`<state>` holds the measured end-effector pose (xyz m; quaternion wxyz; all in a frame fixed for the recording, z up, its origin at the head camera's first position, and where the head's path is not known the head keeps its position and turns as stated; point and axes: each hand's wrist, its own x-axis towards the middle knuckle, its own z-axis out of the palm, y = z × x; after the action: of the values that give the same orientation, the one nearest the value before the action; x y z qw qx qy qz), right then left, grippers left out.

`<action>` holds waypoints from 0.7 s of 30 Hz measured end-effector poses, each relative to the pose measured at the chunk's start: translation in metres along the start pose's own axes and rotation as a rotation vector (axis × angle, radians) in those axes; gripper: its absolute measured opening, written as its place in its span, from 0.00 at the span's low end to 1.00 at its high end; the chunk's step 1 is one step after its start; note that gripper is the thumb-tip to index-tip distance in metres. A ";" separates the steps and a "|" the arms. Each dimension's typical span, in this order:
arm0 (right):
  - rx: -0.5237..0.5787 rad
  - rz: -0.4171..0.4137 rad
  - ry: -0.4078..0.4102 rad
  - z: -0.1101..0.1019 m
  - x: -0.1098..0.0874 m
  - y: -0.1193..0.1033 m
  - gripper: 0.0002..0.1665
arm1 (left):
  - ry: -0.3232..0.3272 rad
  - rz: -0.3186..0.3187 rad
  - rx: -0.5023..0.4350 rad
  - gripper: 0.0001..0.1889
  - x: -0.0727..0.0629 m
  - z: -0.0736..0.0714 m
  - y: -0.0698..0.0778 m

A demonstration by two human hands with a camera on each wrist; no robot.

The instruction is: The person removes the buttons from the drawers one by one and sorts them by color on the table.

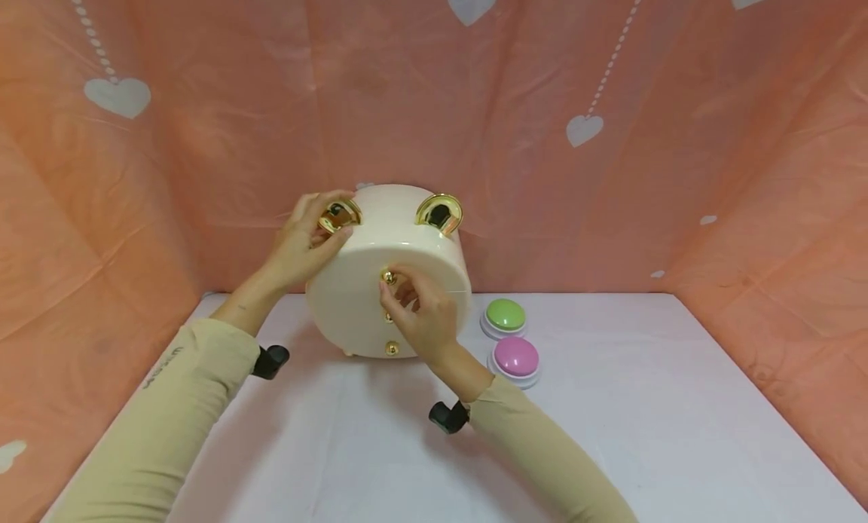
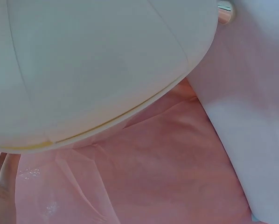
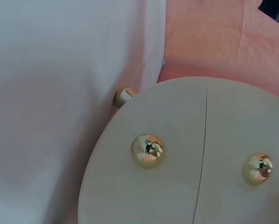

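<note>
A round cream-white drawer box (image 1: 353, 297) stands upright on the table, with two gold ears on top and gold knobs down its front. My left hand (image 1: 298, 240) holds the left gold ear (image 1: 339, 215), thumb toward the front. At the top knob (image 1: 389, 276), my right hand (image 1: 429, 312) pinches with thumb and fingers. Its fingers partly cover the middle knob; the bottom knob (image 1: 392, 348) shows fully. The right wrist view shows the lower knob (image 3: 148, 150) and a seam between drawers. In the left wrist view, fingers (image 2: 6, 177) appear beside the box's side (image 2: 107, 60).
Right of the box, a green push button (image 1: 505, 313) and a pink push button (image 1: 517, 356) sit on white bases. The white-covered table (image 1: 610, 417) is backed by an orange-pink curtain (image 1: 393, 93) with hearts. Small gold feet (image 3: 124, 96) support the box.
</note>
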<state>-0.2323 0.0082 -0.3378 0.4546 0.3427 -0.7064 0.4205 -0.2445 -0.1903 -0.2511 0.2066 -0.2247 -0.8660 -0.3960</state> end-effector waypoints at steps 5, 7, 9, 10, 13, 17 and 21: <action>0.008 -0.018 0.004 0.003 0.001 0.004 0.13 | 0.066 0.006 0.070 0.23 -0.001 0.004 -0.002; 0.009 -0.037 0.004 0.004 0.002 0.005 0.14 | 0.098 0.002 0.118 0.23 -0.001 0.005 -0.003; 0.010 -0.054 0.002 0.004 0.002 0.007 0.14 | 0.126 -0.005 0.168 0.22 0.000 0.007 -0.005; 0.010 -0.062 0.001 0.005 0.002 0.008 0.14 | 0.138 -0.008 0.187 0.22 0.000 0.007 -0.005; 0.014 -0.074 -0.004 0.006 0.003 0.009 0.14 | 0.160 -0.008 0.209 0.22 -0.001 0.007 -0.007; 0.031 -0.057 -0.019 0.005 0.004 0.008 0.14 | 0.176 -0.001 0.214 0.22 -0.003 0.007 -0.009; 0.090 -0.002 -0.040 0.003 -0.001 0.007 0.16 | 0.194 0.012 0.241 0.22 -0.005 0.009 -0.009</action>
<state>-0.2393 0.0086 -0.3410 0.4249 0.3718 -0.6955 0.4444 -0.2469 -0.1896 -0.2646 0.3172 -0.1639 -0.8819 -0.3078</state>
